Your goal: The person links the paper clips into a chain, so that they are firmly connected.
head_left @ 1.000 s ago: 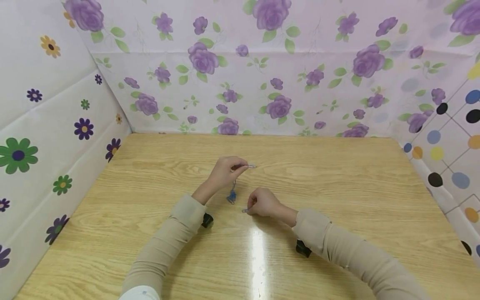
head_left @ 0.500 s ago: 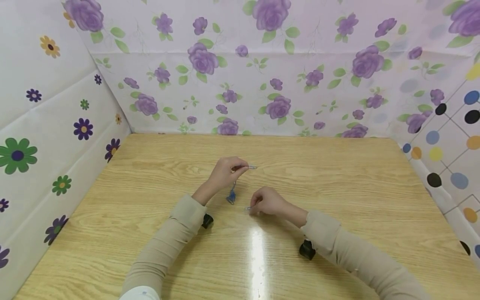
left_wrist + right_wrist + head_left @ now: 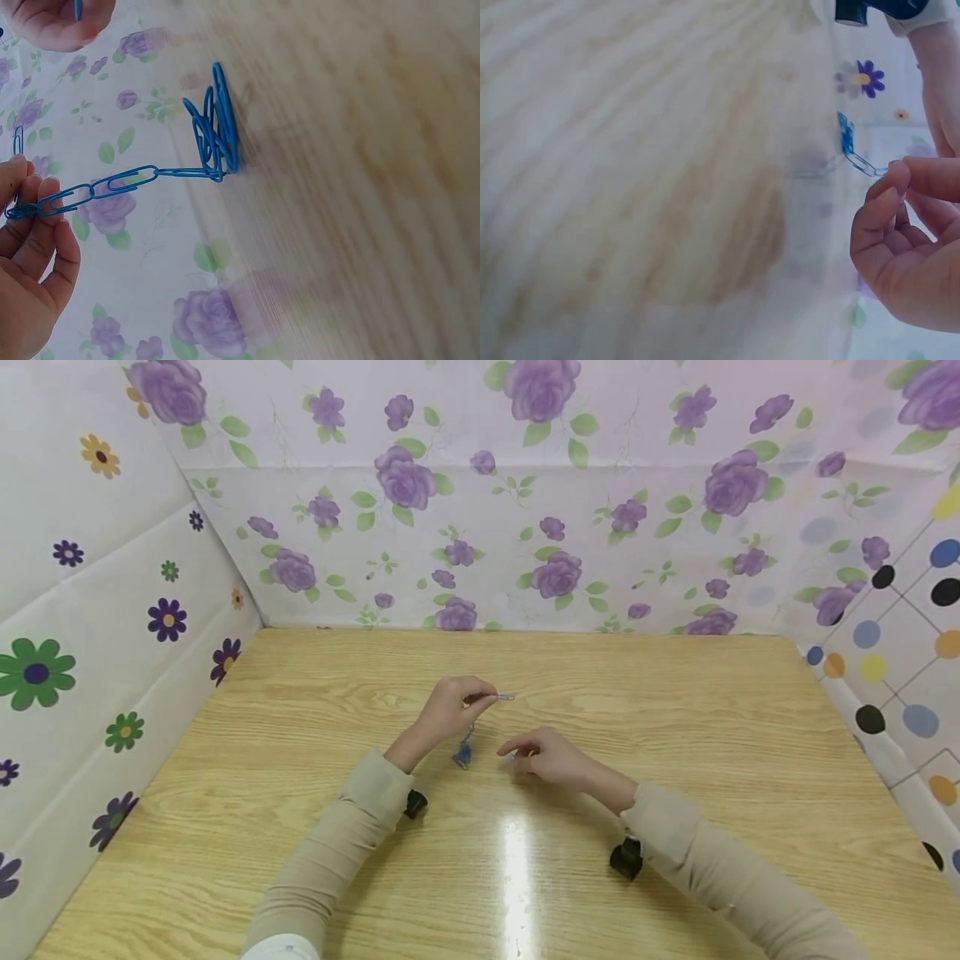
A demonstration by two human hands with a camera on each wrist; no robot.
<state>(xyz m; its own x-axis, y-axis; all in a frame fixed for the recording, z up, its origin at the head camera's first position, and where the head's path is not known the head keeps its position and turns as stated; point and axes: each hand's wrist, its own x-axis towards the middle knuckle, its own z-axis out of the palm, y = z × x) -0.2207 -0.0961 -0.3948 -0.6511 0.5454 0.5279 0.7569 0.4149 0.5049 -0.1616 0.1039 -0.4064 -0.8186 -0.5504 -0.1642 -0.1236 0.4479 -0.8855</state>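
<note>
Thumb and fingers of my left hand (image 3: 453,703) pinch the end of a blue paper clip chain (image 3: 124,178). One paper clip (image 3: 18,141) of it sticks out past the fingertips. Below the hand, the chain leads down to a bunched cluster of several clips (image 3: 214,124) at the tabletop. My right hand (image 3: 551,758) is nearer the person and to the right, with a single blue paper clip (image 3: 77,9) between its fingers. In the right wrist view, the right hand's fingers (image 3: 889,214) cover most of that clip, and the chain (image 3: 846,135) shows beyond them.
Both hands work above a wood-grain table (image 3: 675,718). A purple-flowered cloth (image 3: 480,527) stands behind it, with patterned cloths at the left and right sides. Dark cameras (image 3: 627,858) sit under both wrists. A light reflection crosses the near tabletop.
My right hand has shifted to the right and slightly away from the person, and its index finger has extended over the clip. The left hand and its chain have stayed nearly still.
</note>
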